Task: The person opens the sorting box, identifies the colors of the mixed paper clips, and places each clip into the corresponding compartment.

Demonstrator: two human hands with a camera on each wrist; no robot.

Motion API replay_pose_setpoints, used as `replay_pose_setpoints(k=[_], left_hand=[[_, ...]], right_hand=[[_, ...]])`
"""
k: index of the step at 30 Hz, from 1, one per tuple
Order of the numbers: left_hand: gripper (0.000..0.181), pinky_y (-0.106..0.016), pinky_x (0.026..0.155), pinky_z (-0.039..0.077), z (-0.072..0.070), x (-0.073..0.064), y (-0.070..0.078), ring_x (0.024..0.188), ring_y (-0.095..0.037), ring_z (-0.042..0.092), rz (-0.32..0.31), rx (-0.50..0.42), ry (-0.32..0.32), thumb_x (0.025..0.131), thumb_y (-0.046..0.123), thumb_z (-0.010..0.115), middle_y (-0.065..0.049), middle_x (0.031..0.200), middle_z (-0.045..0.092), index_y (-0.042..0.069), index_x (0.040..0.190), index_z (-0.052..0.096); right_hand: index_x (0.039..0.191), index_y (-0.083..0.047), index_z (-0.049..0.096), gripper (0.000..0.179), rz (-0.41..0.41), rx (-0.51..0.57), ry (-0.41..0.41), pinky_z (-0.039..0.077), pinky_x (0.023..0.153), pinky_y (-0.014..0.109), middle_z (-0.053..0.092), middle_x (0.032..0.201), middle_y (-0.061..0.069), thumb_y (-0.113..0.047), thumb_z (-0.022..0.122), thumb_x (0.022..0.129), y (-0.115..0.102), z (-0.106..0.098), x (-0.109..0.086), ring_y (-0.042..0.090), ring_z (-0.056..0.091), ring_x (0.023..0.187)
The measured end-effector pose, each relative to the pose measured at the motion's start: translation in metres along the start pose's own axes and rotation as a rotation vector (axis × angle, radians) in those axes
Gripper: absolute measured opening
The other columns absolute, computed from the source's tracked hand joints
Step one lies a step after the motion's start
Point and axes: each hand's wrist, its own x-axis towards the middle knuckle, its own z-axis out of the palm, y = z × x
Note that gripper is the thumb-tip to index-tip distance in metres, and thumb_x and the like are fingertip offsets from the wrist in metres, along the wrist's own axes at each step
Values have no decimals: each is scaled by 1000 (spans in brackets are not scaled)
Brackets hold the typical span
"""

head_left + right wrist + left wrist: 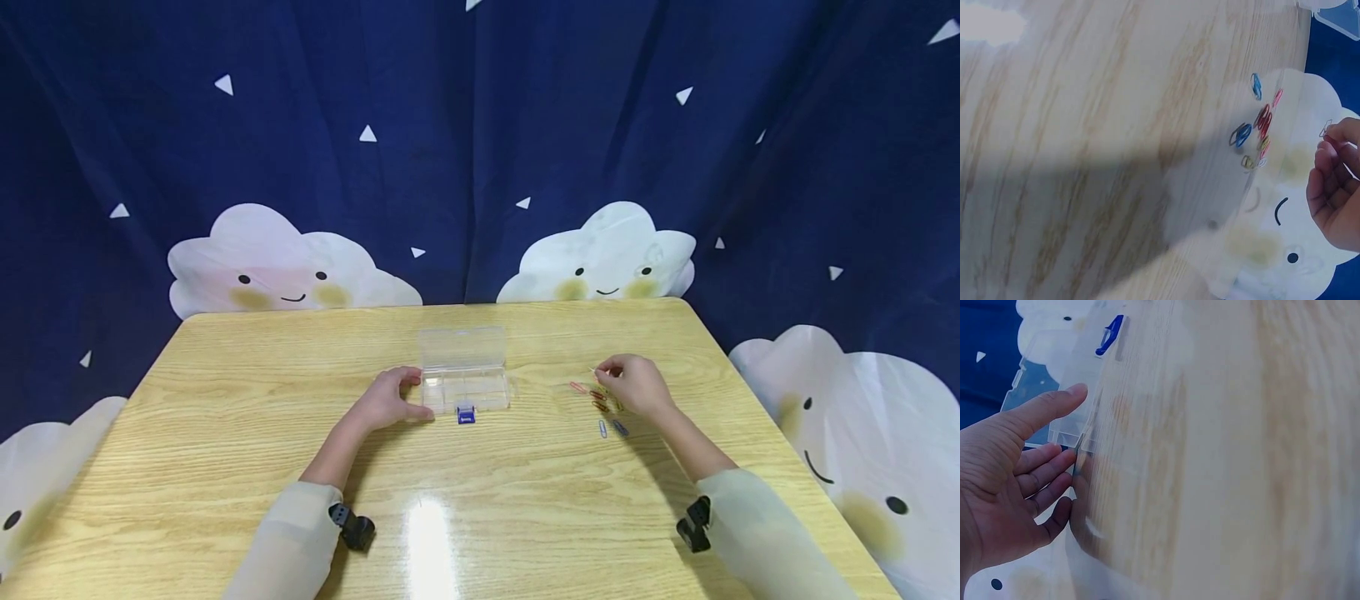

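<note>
A clear plastic compartment box [491, 390] lies on the table with its lid [462, 346] raised at the back and a blue latch [466, 415] at the front. My left hand [386, 402] is at the box's left end, thumb near the front corner and relaxed fingers towards the back; firm contact is unclear. Off to the right, my right hand [633, 385] pinches a pale paper clip [1325, 128] between thumb and forefinger. Beside and below that hand, several loose paper clips [597, 395] lie in a scatter, red, yellow and blue.
The wooden table [510, 492] spreads around both hands, with a bright glare patch towards its front. Behind it hangs a dark blue curtain [420, 183] with white clouds and triangles.
</note>
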Motion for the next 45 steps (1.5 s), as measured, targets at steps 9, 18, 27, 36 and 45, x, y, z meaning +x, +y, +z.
replay_pose_setpoints(k=[9, 18, 27, 36, 45], left_hand=[[78, -47, 106, 37, 1, 1, -2, 124, -34, 47, 2, 12, 6, 69, 25, 84, -16, 126, 57, -1, 133, 47], [79, -46, 106, 37, 1, 2, -2, 124, -34, 47, 8, 10, 7, 68, 25, 84, -16, 126, 58, -1, 133, 47], [79, -47, 106, 36, 2, 3, -4, 123, -34, 47, 17, 13, 8, 68, 25, 84, -16, 125, 58, -1, 132, 47], [78, -47, 107, 36, 1, 2, -4, 123, -35, 47, 16, 1, 7, 68, 23, 84, -17, 125, 58, -2, 132, 47], [79, -47, 106, 37, 1, 2, -4, 123, -35, 47, 20, 6, 1, 69, 25, 83, -18, 127, 57, -2, 133, 46]], right_hand=[[90, -3, 71, 18, -54, 13, 11, 38, 52, 24, 66, 78, 8, -18, 62, 87, -10, 4, 1, 12, 48, 59], [89, -4, 72, 17, -89, 27, 14, 40, 57, 26, 65, 77, 6, -17, 62, 86, -20, 7, 2, 12, 50, 62], [92, -5, 71, 19, -86, 41, -27, 39, 56, 26, 63, 78, 4, -20, 61, 87, -31, 10, 2, 12, 47, 57], [94, -4, 71, 20, -82, 79, -67, 39, 47, 25, 62, 82, 6, -20, 60, 88, -44, 14, 3, 11, 44, 51], [92, -4, 72, 19, -161, 43, -78, 39, 54, 25, 63, 78, 4, -19, 61, 87, -53, 20, 7, 12, 47, 60]])
